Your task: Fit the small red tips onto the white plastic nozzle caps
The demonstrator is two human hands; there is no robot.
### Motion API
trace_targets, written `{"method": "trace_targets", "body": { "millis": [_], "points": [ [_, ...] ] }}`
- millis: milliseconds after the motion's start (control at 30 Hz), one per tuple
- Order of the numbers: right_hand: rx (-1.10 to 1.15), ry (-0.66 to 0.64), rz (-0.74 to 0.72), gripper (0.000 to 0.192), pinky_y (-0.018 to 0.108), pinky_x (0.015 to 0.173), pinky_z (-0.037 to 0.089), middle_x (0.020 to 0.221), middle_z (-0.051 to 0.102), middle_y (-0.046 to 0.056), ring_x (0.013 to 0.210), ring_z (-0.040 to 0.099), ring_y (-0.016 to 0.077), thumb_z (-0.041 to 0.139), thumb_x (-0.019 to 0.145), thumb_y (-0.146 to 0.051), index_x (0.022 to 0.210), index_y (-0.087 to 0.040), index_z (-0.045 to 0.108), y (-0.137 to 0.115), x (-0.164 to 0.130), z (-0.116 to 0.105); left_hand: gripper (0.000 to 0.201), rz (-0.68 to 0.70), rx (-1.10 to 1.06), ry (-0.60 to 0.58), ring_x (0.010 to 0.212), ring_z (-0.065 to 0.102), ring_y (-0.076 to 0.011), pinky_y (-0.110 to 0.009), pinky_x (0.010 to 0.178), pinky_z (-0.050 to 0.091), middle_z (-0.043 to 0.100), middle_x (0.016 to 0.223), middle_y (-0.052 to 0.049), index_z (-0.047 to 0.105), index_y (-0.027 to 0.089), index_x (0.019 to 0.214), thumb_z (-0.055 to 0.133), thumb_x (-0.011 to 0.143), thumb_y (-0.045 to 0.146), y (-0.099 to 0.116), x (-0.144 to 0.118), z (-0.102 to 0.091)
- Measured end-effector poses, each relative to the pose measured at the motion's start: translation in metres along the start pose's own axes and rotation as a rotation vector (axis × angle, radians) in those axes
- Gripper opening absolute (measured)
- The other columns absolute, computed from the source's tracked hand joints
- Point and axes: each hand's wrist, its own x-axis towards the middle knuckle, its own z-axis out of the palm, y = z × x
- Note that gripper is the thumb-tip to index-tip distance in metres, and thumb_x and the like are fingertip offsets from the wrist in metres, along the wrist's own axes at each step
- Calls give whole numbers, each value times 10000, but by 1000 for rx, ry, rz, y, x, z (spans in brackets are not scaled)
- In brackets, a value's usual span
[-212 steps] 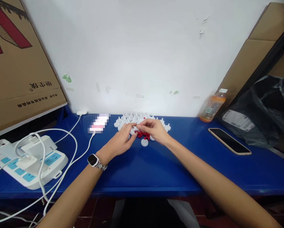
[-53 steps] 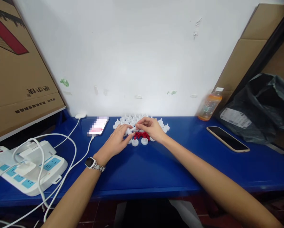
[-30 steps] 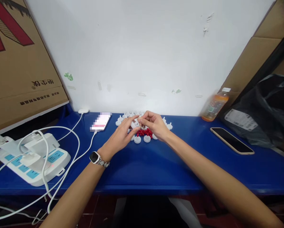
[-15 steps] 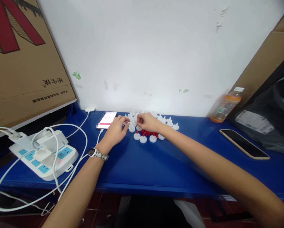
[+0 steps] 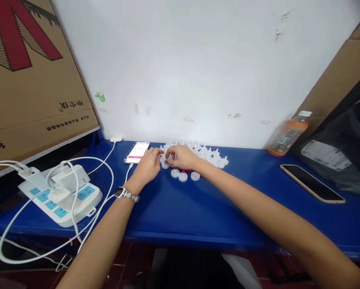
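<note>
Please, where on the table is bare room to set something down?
Bare tabletop lies between the forearms, on the near side of the white pieces. Another patch lies between the white pieces, orange bottle and dark-screened phone. It is crowded around the left hand and right hand, and by the power strip and cables.

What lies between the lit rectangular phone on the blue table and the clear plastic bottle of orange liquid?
In the head view, the left hand, the right hand, white round spouted plastic pieces and small red parts lie between them.
</note>
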Motion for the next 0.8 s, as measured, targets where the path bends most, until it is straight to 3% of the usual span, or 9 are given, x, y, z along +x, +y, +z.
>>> {"method": "trace_targets", "body": {
  "millis": [167, 300, 433, 567, 700, 800],
  "points": [
    [144, 52, 14, 107, 271, 750, 368, 747, 659, -5, 719, 568, 130, 627, 828, -213, 840, -181, 728, 4, 4, 2, 244, -16, -9, -4, 1032, 551, -274, -475, 942, 455, 600, 1042, -100, 588, 179, 1107, 437, 970, 312, 4, -1, -1],
    [520, 179, 38, 181, 257, 676, 414, 779, 688, 19, 703, 576, 133, 635, 847, -319, 844, -152, 704, 11, -7, -2, 341, 35, -69, -1, 1042, 552, -270, -449, 927, 460, 611, 1090, -85, 567, 203, 1191, 518, 947, 435, 19, -4, -3],
    [757, 208, 64, 233, 264, 671, 457, 817, 716, 39, 717, 621, 147, 631, 850, -383, 877, -159, 688, 14, -25, -8, 330, 100, -138, -59, 984, 568, -249, -417, 882, 466, 638, 1037, -70, 586, 228, 1174, 455, 983, 462, 32, -5, -2],
    [488, 205, 193, 192, 283, 679, 451, 754, 707, 42, 690, 621, 161, 597, 858, -327, 826, -163, 692, 23, -35, -14, 358, 135, -167, -110, 1047, 554, -244, -420, 944, 448, 628, 1071, -81, 598, 220, 1114, 347, 1022, 459, 36, -3, 4],
    [-19, -1, 206, 140, 370, 818, 412, 734, 718, 68, 750, 644, 218, 648, 795, -283, 727, -180, 713, 26, -29, -16, 382, 119, -164, -135, 1048, 552, -233, -416, 972, 442, 607, 1078, -79, 573, 215, 1105, 293, 1034, 465, 35, -3, 8],
    [-240, -94, 168, 151, 455, 944, 334, 740, 731, 110, 827, 669, 273, 674, 778, -292, 701, -170, 718, 19, -20, -12, 376, 100, -156, -141, 1050, 542, -231, -419, 982, 435, 602, 1080, -76, 560, 217, 1093, 286, 1036, 468, 34, -4, 9]
  ]
}}
